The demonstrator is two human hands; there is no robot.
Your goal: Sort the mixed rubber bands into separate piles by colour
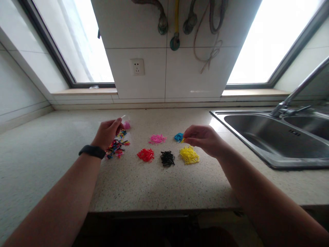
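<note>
My left hand, with a black band on its wrist, is closed on the edge of a clear plastic bag that has a pink patch. Just below it lies a mixed pile of multicoloured small rubber bands. My right hand pinches a yellow rubber band above the counter. Beside its fingertips is a blue pile, and nearer to me a yellow pile. Single-colour piles in pink, red and black sit between my hands.
The piles rest on a speckled stone counter. To the right is a steel double sink with a faucet. A tiled wall with a socket and hanging hoses stands behind, with a window on each side.
</note>
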